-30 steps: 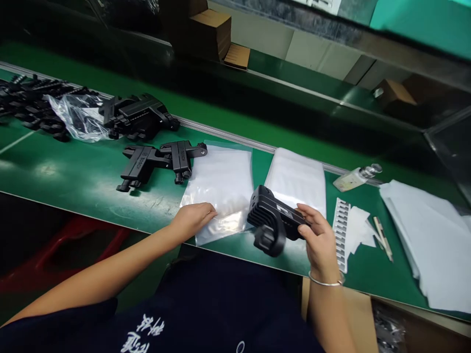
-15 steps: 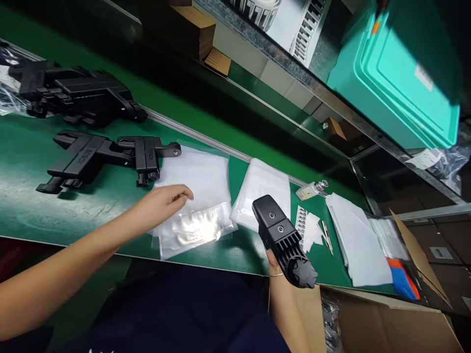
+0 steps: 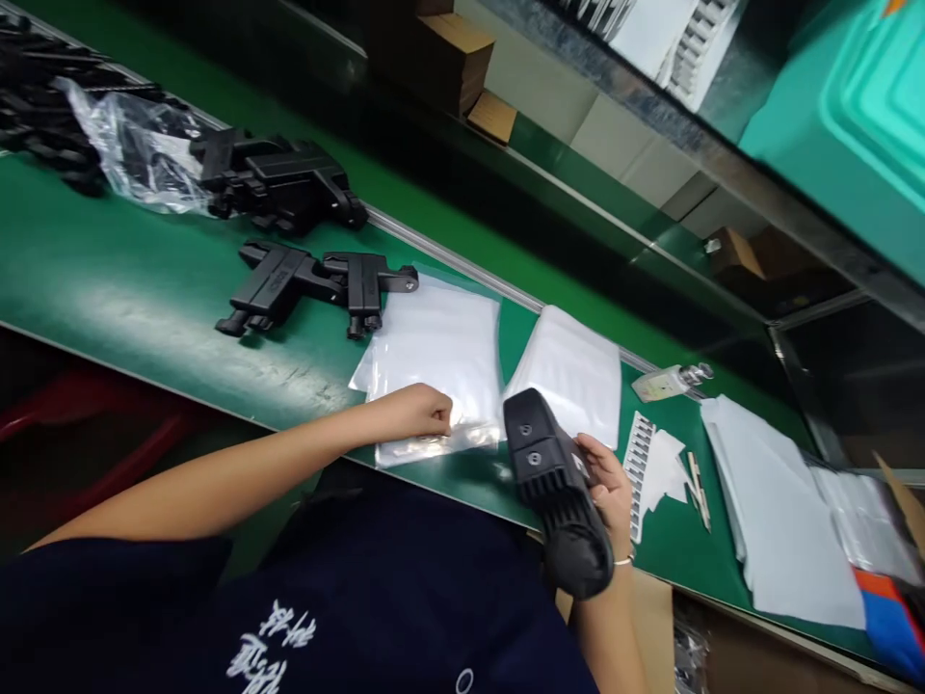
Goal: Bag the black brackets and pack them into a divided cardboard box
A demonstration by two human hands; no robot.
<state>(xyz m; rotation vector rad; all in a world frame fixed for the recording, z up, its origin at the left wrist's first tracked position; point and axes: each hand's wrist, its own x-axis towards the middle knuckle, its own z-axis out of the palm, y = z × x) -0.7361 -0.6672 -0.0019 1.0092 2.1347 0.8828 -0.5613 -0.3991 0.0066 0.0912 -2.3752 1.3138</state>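
My right hand (image 3: 611, 492) grips a black plastic bracket (image 3: 553, 482) with two screws, a ribbed middle and a round lower end. It is held up, tilted, over the bench's front edge. My left hand (image 3: 415, 413) is closed, its fingers pinched at the lower edge of the top clear plastic bag (image 3: 440, 337) in a stack on the bench. Light glares off the bag beside the fingertips. A second stack of bags (image 3: 574, 366) lies behind the bracket. Left of the bags rest two T-shaped black brackets (image 3: 271, 284), one partly over the stack.
More black brackets (image 3: 289, 183) and crumpled plastic wrap (image 3: 145, 149) lie at the far left. To the right are a small bottle (image 3: 669, 383), a label strip (image 3: 637, 463), pens (image 3: 698, 492) and white sheets (image 3: 780, 511). A shelf (image 3: 614, 87) with a teal bin (image 3: 853, 135) overhangs.
The view has swung left, so things sit farther right. My left hand has gone down to the bag's lower edge and closed. My right hand has turned the bracket more upright.
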